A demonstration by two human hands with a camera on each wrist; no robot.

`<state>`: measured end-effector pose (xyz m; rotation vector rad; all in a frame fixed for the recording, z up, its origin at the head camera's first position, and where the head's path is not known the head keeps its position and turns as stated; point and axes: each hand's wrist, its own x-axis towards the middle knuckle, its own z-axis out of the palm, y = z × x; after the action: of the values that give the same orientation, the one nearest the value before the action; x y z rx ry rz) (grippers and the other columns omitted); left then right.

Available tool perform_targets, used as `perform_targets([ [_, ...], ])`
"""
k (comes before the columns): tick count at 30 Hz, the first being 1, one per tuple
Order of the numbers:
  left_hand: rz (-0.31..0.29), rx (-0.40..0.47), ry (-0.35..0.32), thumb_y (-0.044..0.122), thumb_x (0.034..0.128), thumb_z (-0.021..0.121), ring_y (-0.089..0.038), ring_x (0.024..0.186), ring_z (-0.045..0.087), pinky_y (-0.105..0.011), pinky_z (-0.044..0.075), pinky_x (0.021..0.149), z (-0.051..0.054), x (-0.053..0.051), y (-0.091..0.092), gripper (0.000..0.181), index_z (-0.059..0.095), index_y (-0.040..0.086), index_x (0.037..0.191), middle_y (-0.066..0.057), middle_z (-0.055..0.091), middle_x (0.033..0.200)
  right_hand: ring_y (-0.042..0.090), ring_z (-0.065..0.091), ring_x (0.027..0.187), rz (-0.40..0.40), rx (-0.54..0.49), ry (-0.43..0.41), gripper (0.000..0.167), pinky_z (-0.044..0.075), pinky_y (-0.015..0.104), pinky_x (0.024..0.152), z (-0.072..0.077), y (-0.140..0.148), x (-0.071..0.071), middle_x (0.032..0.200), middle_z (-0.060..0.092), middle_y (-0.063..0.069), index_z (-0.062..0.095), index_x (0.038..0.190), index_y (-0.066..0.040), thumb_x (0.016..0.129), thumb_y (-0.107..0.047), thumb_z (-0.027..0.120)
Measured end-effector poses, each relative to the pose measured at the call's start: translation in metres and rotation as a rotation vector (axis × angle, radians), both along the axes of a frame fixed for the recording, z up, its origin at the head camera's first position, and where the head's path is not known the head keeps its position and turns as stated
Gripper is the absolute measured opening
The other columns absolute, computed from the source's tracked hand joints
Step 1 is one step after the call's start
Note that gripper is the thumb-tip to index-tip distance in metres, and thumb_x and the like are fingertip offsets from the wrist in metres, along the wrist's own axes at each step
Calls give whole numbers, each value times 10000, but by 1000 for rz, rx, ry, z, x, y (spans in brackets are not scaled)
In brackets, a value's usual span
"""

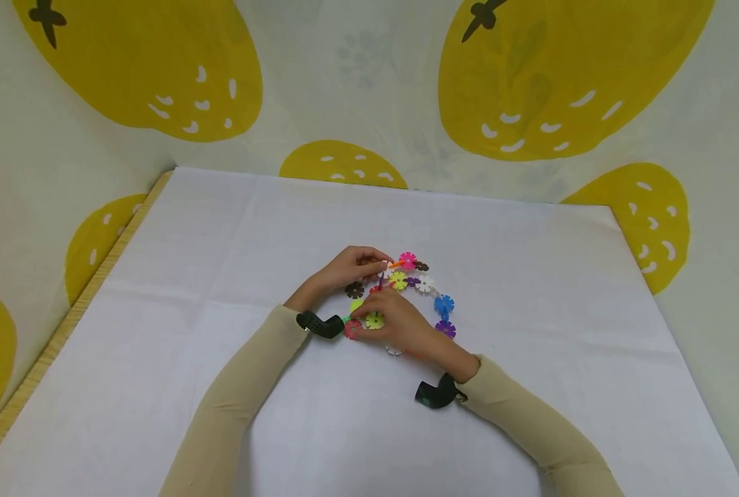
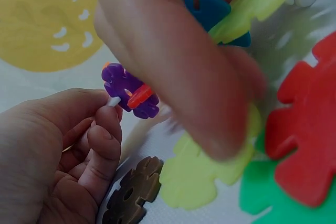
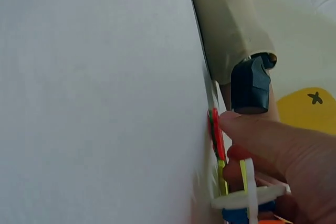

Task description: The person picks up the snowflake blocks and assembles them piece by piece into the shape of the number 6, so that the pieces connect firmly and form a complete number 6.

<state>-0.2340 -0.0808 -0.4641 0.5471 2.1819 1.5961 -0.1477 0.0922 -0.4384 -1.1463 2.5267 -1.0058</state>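
Notched plastic flower discs of several colours are linked into a chain on the table. My left hand (image 1: 358, 266) pinches a white disc (image 2: 114, 101) between thumb and forefinger; a purple disc (image 2: 122, 87) and an orange-red disc (image 2: 139, 96) join onto it. Lower down, my right hand (image 1: 400, 319) reaches over the chain with fingers loosely bent. Its thumb is at the edge of a red disc (image 3: 218, 135), and whether they touch is hard to tell. In the left wrist view its finger blurs over a yellow disc (image 2: 194, 174). A brown disc (image 2: 134, 192) lies below the left fingers.
The chain curves right through a white disc (image 1: 425, 284), a blue disc (image 1: 444, 305) and a purple disc (image 1: 446, 328). A pink disc (image 1: 408, 260) is at its far end. White cloth (image 1: 530, 297) covers the table; a patterned curtain (image 1: 357, 90) hangs behind. Both wrists carry black cameras (image 1: 436, 393).
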Motion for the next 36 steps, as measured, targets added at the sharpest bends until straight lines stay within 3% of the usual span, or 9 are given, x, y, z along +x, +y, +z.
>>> perform_targets([
  [6, -1, -16, -4, 166, 988, 586, -106, 606, 491, -222, 383, 567, -1, -1, 0, 275, 655, 12, 1205, 1, 570, 698, 172, 560, 965, 7, 57, 64, 228, 423, 361, 901, -1, -2, 1, 943, 697, -17, 780, 1000, -127, 818, -264, 798],
  [11, -3, -1, -16, 159, 987, 585, -102, 606, 499, -219, 394, 564, -2, -1, -1, 275, 653, 1, 1202, -2, 594, 728, 163, 536, 978, -28, 29, -44, 162, 422, 373, 917, -1, 0, 2, 930, 679, -49, 744, 941, -134, 809, -201, 809],
  [15, 0, 12, -19, 150, 984, 587, -101, 619, 504, -213, 408, 579, -2, -1, -1, 271, 652, -9, 1194, -2, 607, 759, 147, 489, 921, -46, -51, -141, 130, 414, 327, 837, 1, 4, 2, 878, 642, -68, 701, 883, -146, 811, -169, 808],
  [23, -6, 13, -13, 149, 987, 582, -107, 603, 499, -217, 412, 571, -3, -1, 0, 269, 651, -13, 1190, -6, 614, 768, 193, 471, 721, 17, -223, -180, 114, 360, 228, 650, -3, 8, -3, 789, 649, -77, 704, 825, -132, 801, -142, 815],
  [30, 12, 4, -21, 161, 985, 588, -113, 598, 480, -214, 393, 564, -1, 0, 1, 243, 663, -7, 1144, 2, 578, 717, 137, 507, 689, -51, -274, -260, 115, 422, 221, 631, -2, 15, -6, 770, 616, -60, 694, 835, -136, 815, -161, 804],
  [36, 19, 7, -15, 158, 987, 580, -112, 629, 481, -215, 414, 590, -1, 0, 1, 217, 649, -18, 1095, 4, 596, 782, 146, 532, 713, -99, -324, -299, 101, 452, 222, 647, 4, 23, -10, 828, 648, 2, 691, 867, -73, 830, -100, 781],
])
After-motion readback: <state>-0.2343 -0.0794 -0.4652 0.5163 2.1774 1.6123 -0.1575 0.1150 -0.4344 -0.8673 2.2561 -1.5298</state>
